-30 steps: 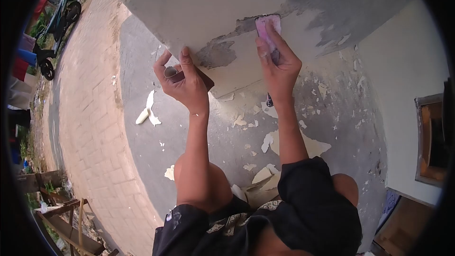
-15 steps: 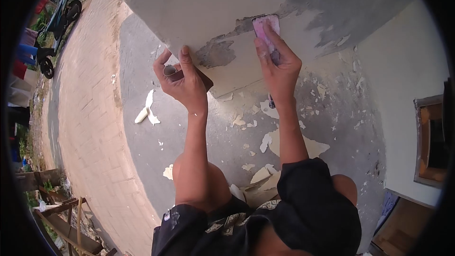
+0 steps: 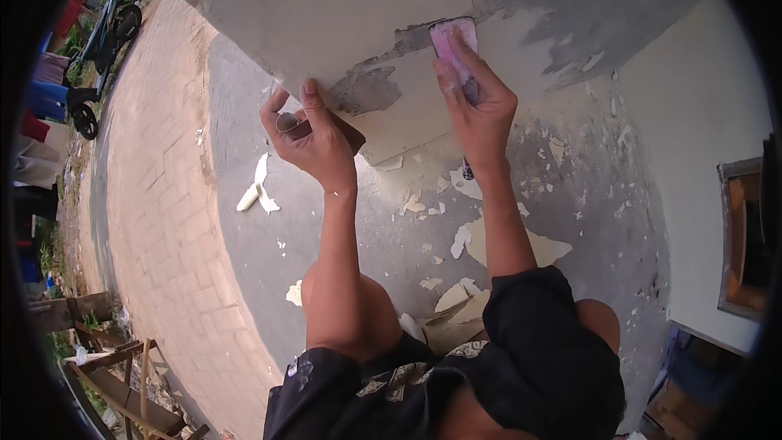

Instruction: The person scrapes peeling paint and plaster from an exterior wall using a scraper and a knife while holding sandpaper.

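Observation:
My left hand [image 3: 314, 134] is at the lower corner of the wall [image 3: 342, 24], its thumb on the face and fingers around the edge. It holds a curled brown sheet [image 3: 346, 132], perhaps sandpaper, with a rolled end between thumb and fingers. Higher up, my right hand [image 3: 481, 102] grips a pink, dusty flat block [image 3: 454, 37] and presses it against the wall. The block lies by a rough grey patch [image 3: 415, 39] where the paint is gone. A second bare patch [image 3: 366, 88] shows between my hands.
Peeled paint flakes [image 3: 529, 248] litter the grey floor [image 3: 261, 277]. A paved path [image 3: 163, 195] runs along the left, with a parked motorbike [image 3: 106, 49] and hanging clothes [image 3: 45, 102] beyond. Wooden frames [image 3: 122, 391] stand at the lower left, a framed opening [image 3: 743, 240] at the right.
The right hand and pink block have shifted slightly left and up along the wall. My left hand keeps its hold on the brown sheet. The view has tilted a little.

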{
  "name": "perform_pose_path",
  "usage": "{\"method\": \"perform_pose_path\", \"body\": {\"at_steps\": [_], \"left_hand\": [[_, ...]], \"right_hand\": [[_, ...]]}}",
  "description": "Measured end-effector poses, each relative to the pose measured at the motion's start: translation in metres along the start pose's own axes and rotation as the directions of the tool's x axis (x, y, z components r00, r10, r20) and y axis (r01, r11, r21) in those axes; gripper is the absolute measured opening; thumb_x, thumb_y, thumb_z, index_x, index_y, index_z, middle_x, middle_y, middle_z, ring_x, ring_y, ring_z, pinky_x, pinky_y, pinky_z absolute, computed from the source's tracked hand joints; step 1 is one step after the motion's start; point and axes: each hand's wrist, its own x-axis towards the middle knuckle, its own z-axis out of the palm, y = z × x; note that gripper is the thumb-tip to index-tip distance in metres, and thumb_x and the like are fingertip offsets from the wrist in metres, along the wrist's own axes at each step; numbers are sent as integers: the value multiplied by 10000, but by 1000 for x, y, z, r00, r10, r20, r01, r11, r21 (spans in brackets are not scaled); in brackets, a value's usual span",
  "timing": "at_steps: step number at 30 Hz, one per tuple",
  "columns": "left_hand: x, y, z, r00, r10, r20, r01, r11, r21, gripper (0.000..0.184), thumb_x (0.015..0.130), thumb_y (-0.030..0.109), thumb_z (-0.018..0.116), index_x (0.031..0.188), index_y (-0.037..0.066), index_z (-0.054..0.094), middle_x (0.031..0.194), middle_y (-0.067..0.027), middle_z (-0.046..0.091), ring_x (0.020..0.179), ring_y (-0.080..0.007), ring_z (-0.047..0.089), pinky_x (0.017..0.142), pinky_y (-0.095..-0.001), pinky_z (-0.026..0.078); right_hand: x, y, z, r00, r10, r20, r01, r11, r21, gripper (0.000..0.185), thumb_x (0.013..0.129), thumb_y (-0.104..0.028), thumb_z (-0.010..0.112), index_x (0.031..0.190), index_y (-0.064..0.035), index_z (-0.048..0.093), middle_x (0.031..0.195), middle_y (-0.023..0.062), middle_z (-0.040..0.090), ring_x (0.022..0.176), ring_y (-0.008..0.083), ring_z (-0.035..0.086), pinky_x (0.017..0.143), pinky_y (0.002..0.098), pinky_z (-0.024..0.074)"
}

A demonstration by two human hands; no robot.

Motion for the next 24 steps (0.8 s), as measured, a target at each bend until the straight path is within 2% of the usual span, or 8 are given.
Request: {"method": "perform_pose_path", "body": {"at_steps": [4, 7, 10, 12, 16, 19, 22, 24], "left_hand": [[9, 3, 5, 999, 35, -24, -35, 999, -10, 354, 921, 336, 638, 994, 15, 509, 690, -8, 498, 628, -60, 470, 578, -199, 365], [-1, 0, 4, 1000, -14, -5, 14, 999, -41, 343, 921, 330, 638, 990, 21, 505, 723, -19, 523, 638, -63, 479, 587, -199, 370], [3, -4, 2, 1000, 28, -12, -29, 999, -29, 331, 923, 322, 637, 988, 28, 501, 735, -20, 533, 625, -59, 480, 585, -194, 375], [5, -7, 5, 998, 61, -15, -62, 997, -54, 318, 927, 312, 632, 991, 32, 496, 709, -12, 528, 612, -53, 478, 580, -182, 371], [1, -5, 0, 1000, 12, 7, -12, 1000, -20, 335, 925, 324, 634, 986, 24, 496, 679, -4, 512, 602, -52, 476, 569, -184, 364], [8, -5, 4, 998, 61, -33, -61, 998, -12, 365, 917, 343, 641, 992, 15, 499, 667, 2, 495, 593, -52, 469, 558, -188, 358], [2, -1, 8, 999, 24, -42, -27, 997, -67, 396, 908, 357, 652, 1009, 4, 505, 648, 17, 462, 594, -56, 425, 580, -191, 355], [0, -2, 3, 999, 36, -34, -36, 999, -8, 392, 909, 355, 651, 1008, 3, 507, 651, 15, 467, 603, -60, 424, 592, -192, 357]], "right_hand": [[9, 3, 2, 987, -158, -40, 154, 985, -83, 340, 869, 15, 629, 1207, -14, 609, 1195, 137, 633, 1043, 143, 624, 810, 242, 546], [9, 3, -3, 998, -56, -20, 55, 997, -57, 335, 865, 1, 642, 1199, -16, 617, 1179, 152, 640, 1043, 140, 624, 812, 241, 540], [2, 15, -2, 987, -160, -15, 156, 976, -155, 324, 862, -15, 655, 1185, -20, 628, 1166, 153, 647, 1042, 139, 624, 813, 245, 537], [14, 15, 2, 988, -151, -25, 149, 987, -55, 325, 862, -16, 656, 1185, -24, 630, 1169, 149, 647, 1047, 138, 621, 810, 250, 538], [5, -5, -7, 997, 78, 28, -75, 993, -94, 330, 864, -16, 651, 1194, -28, 625, 1175, 143, 644, 1069, 143, 611, 824, 264, 542], [13, 2, -3, 990, -139, 5, 139, 985, -101, 349, 875, -24, 649, 1220, -9, 599, 1198, 150, 628, 1097, 157, 592, 931, 283, 493], [13, -4, -5, 999, -35, 21, 36, 999, -31, 346, 880, -35, 646, 1222, -8, 597, 1193, 154, 630, 1115, 159, 583, 939, 282, 486], [4, 0, -6, 998, -66, 7, 66, 993, -93, 337, 860, -14, 660, 1194, -19, 621, 1175, 144, 643, 1083, 145, 601, 856, 261, 524]]}}
